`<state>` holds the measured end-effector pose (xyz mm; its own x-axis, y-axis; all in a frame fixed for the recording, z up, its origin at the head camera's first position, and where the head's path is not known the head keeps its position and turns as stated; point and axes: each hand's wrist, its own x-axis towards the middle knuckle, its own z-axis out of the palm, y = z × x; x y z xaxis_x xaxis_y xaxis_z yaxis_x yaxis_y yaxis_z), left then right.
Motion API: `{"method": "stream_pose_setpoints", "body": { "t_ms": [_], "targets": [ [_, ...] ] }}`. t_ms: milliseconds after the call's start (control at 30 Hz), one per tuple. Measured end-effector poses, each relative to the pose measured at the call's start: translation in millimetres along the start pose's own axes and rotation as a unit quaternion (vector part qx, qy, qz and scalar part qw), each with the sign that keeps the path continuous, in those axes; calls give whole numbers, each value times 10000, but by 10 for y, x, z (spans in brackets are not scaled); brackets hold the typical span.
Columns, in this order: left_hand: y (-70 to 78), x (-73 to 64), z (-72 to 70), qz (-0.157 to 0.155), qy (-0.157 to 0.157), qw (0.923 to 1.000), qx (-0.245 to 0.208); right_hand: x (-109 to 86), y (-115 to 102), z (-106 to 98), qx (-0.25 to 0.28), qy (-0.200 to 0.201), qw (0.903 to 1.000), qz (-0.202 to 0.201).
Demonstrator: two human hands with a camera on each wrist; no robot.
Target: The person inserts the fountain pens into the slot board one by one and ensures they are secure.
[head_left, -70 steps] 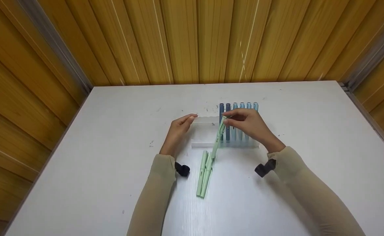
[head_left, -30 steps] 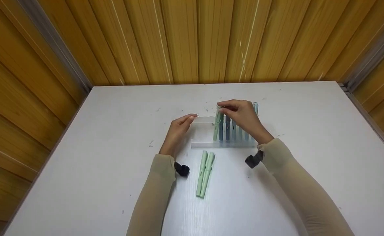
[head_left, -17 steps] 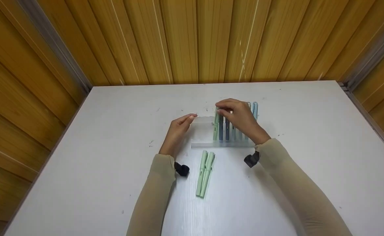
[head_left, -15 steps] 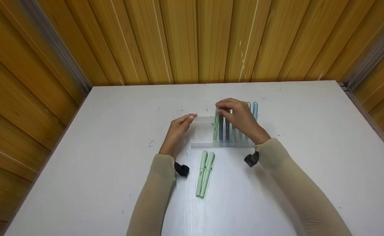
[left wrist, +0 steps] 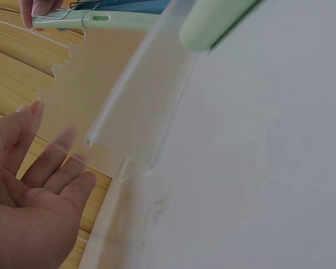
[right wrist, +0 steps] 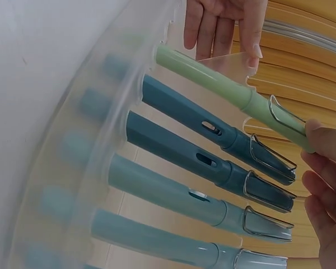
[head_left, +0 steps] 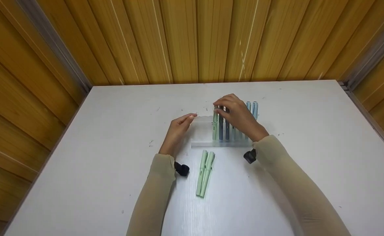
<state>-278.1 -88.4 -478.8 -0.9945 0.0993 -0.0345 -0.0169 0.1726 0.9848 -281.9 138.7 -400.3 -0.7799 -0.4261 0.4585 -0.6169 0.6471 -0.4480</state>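
Observation:
A clear plastic pen stand (head_left: 201,144) stands mid-table, with two dark blue pens (right wrist: 185,112) and several light blue pens (right wrist: 162,182) slotted in a row. Left of that row, a pale green fountain pen (right wrist: 213,81) stands with its lower end behind the front lip. My right hand (head_left: 239,114) pinches this green pen by its cap end, beside the metal clip. At the stand's left edge my left hand (head_left: 178,129) holds the back panel between thumb and fingers, some seen through the plastic. Two more green pens (head_left: 207,177) lie side by side in front of the stand.
The white table (head_left: 113,147) runs back to a yellow wood-patterned wall (head_left: 178,42). Small dark specks mark its surface around the stand. Black wrist cameras (head_left: 182,169) sit at both sleeve cuffs.
The right hand has carried the green pen from above the two loose pens into the stand, left of the dark blue ones, and the pen has straightened upright. The left hand stays put.

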Motion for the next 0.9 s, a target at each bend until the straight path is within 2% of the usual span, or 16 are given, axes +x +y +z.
{"method": "stream_pose_setpoints", "body": {
  "t_ms": [233, 567, 900],
  "targets": [
    [5, -1, 2, 29, -81, 9997, -240, 16, 36, 19, 24, -44, 9997, 232],
    [10, -1, 6, -111, -30, 9998, -174, 26, 37, 81, -158, 81, 9994, 295],
    [8, -17, 1, -18, -79, 9996, -281, 21, 18, 93, -289, -164, 9979, 561]
  ]
}}
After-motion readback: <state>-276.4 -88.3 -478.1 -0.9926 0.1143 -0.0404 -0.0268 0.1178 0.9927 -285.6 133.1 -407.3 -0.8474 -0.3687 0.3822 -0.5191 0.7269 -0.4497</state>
